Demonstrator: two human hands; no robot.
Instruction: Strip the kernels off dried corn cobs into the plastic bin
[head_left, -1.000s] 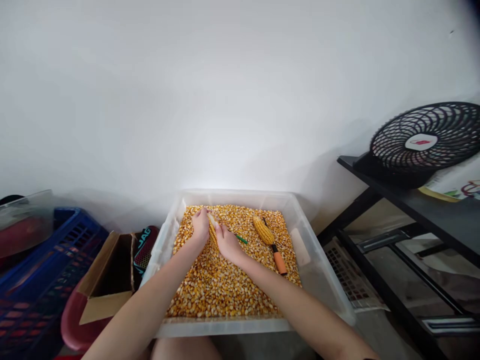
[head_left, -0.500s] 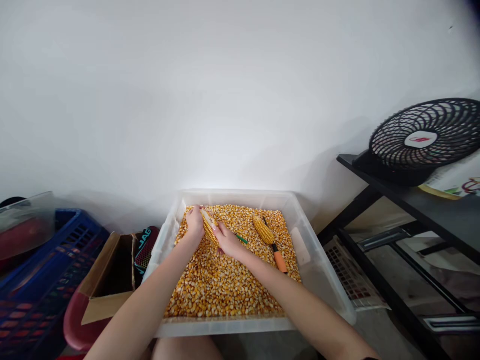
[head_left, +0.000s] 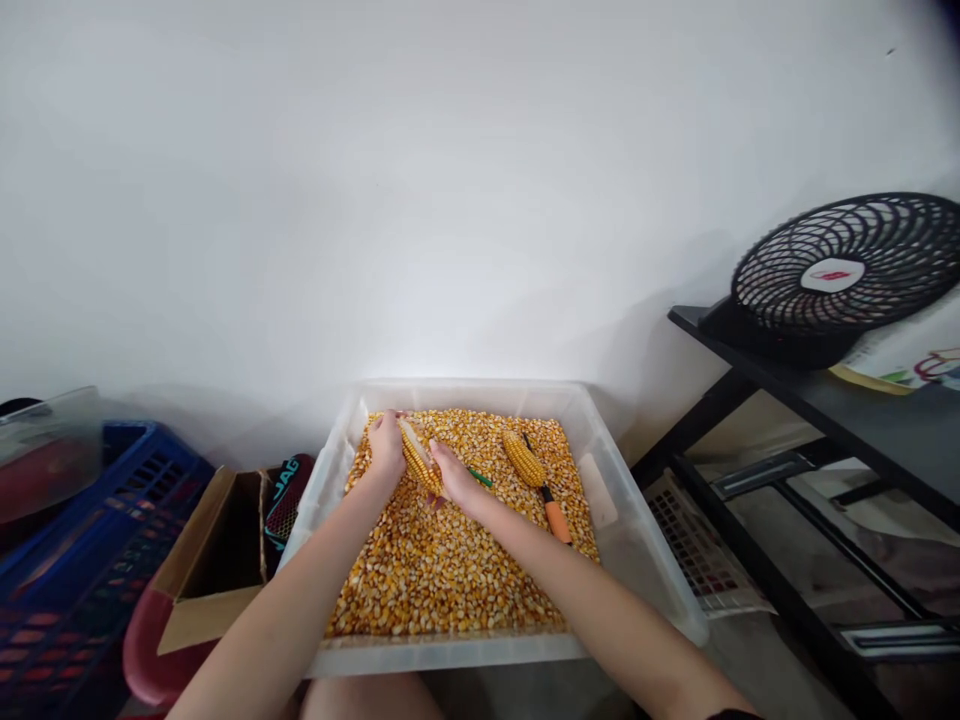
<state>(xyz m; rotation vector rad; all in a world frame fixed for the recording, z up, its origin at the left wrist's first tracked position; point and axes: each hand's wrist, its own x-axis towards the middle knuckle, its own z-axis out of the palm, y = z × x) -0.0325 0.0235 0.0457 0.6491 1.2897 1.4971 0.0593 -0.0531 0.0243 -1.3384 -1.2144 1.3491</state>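
Note:
An ear of corn (head_left: 420, 462) is held between my two hands, tilted, with a pale strip of bare cob along its upper side. My left hand (head_left: 386, 445) is closed round its far end. At the near end my right hand (head_left: 452, 476) grips it, thumb on top. Below them loose yellow kernels (head_left: 450, 570) fill a clear plastic bin (head_left: 637, 540). Another ear of corn (head_left: 523, 458) lies on the kernels to the right, over a tool with an orange handle (head_left: 557, 522). A green stick-like piece (head_left: 481, 478) shows beside my right hand.
Left of the bin stand a cardboard box (head_left: 202, 620) on a red basin (head_left: 142, 640) and a blue plastic crate (head_left: 150, 460). At right, a black fan (head_left: 832, 275) sits on a black table (head_left: 795, 385). A white wall (head_left: 480, 200) rises behind.
My right thumb has shifted along the ear, and more of the pale bare strip shows between my hands. The whole view has moved slightly.

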